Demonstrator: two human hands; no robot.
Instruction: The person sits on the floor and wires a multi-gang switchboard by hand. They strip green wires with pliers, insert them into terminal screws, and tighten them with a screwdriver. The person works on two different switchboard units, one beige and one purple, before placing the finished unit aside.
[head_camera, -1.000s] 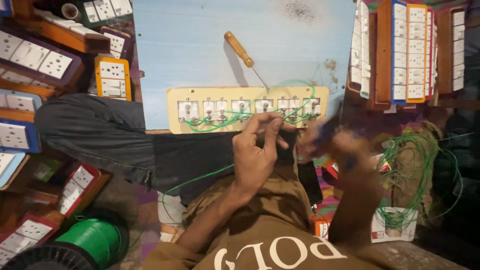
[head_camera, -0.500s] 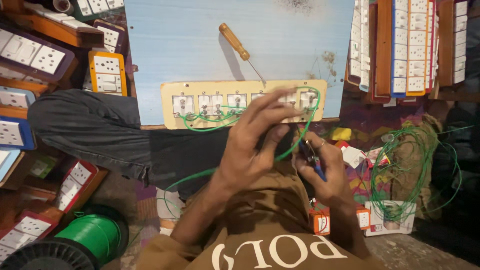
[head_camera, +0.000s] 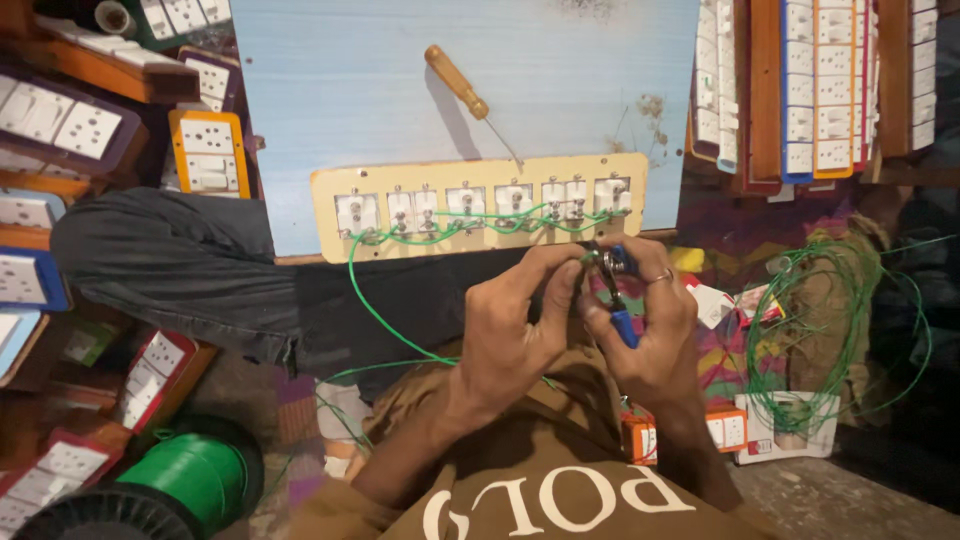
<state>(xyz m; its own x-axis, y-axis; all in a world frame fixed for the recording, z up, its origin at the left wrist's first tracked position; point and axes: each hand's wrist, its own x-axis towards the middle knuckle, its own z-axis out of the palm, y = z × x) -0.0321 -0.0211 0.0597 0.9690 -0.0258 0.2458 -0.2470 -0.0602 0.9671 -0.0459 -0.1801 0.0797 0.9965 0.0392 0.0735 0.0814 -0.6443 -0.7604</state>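
— What's going on over there, seen from the head camera?

— The right hand (head_camera: 650, 330) is clenched around blue-handled pliers (head_camera: 618, 300), jaws pointing up toward the switch panel (head_camera: 480, 205). The left hand (head_camera: 510, 330) is pinching the green wire (head_camera: 372, 300) right at the plier tips, thumb and forefinger closed on it.

— Where does that wire run?

— From the fingers it loops down to the left, then climbs to the left end of the cream panel, where more green wire is threaded along the backs of the switches, terminal to terminal. The panel lies face down on the front edge of a pale blue table (head_camera: 400, 90), just above both hands.

— Anything else on the table?

— A screwdriver (head_camera: 470, 100) with a wooden handle, lying tilted just behind the panel, its tip close to the panel's upper edge.

— And around it?

— A green wire spool (head_camera: 195, 475) sits low on the left. A loose coil of green wire (head_camera: 840, 340) lies on the right, well apart from the hands. Finished switchboards (head_camera: 60, 125) are stacked left, and more stand in a row at the upper right.
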